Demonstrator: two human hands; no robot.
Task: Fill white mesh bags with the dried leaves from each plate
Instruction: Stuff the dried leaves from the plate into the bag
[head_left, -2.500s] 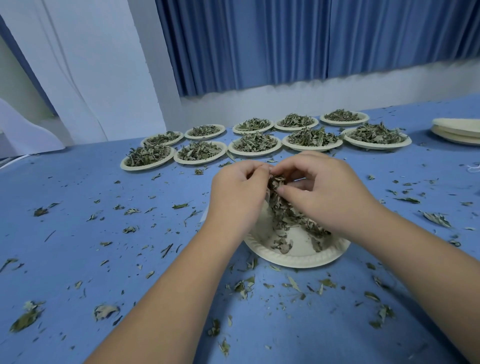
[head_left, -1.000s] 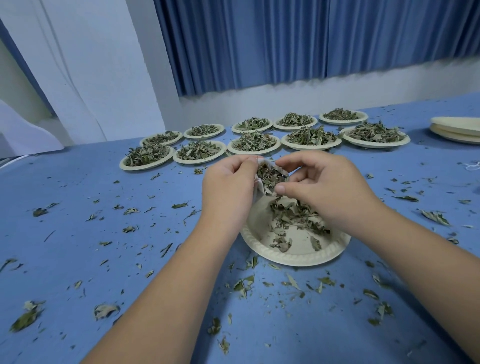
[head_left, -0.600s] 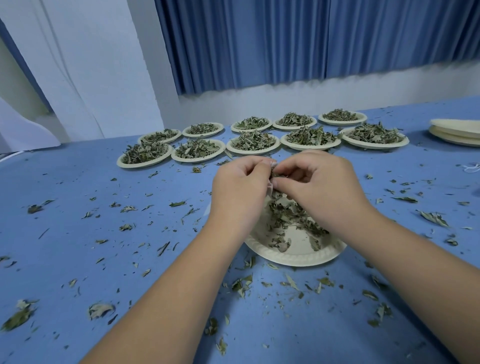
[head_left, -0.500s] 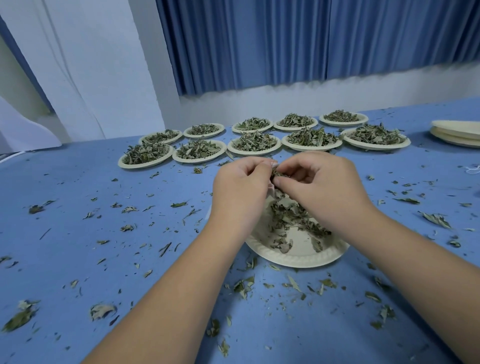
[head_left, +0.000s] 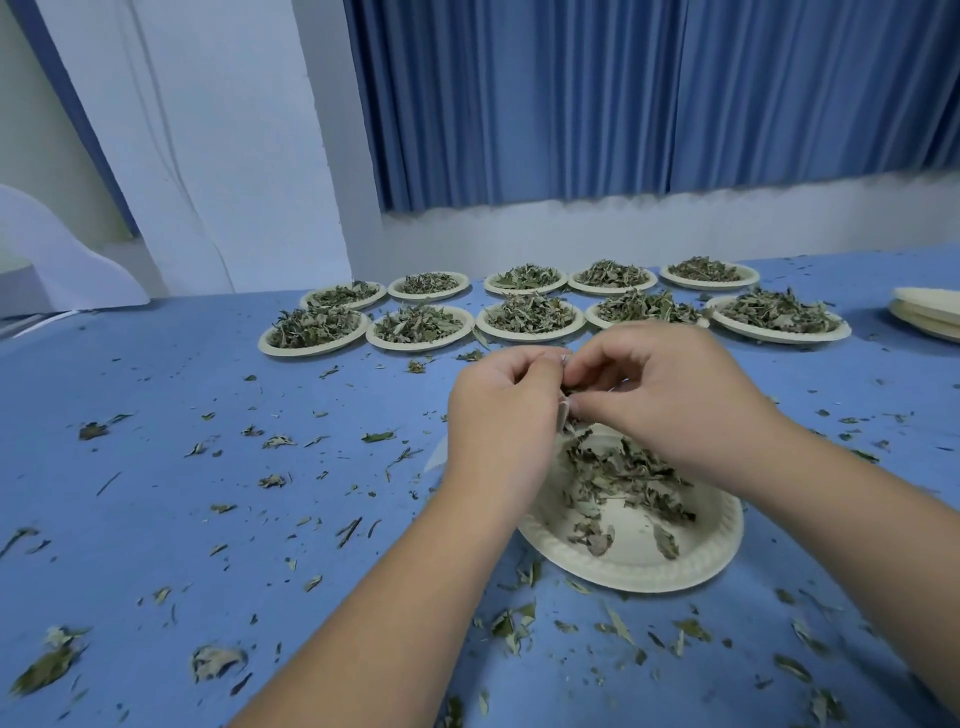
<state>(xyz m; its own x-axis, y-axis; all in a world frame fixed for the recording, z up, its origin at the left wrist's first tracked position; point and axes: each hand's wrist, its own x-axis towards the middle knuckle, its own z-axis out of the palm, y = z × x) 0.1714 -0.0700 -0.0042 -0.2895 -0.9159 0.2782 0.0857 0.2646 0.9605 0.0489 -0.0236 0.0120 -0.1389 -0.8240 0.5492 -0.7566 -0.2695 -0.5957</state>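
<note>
mesh bag (head_left: 564, 417) no longer gaping, nearly hidden, left hand (head_left: 501, 410) and right hand (head_left: 670, 402) drawn together

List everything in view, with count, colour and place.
Table: one, blue, underneath everything.
Full plates: ten, cream, two rows at the far side, heaped with dried leaves.
Near plate: one, cream, partly emptied, nearest the camera.
Empty plates: one stack, cream, far right edge.
Mesh bag: one, white, held above the near plate.
Loose leaves: many, green, scattered over the table.
Curtain: one run, blue, behind the table.
Left hand: one, grips the mesh bag.
Right hand: one, pinches the bag's mouth.
</note>
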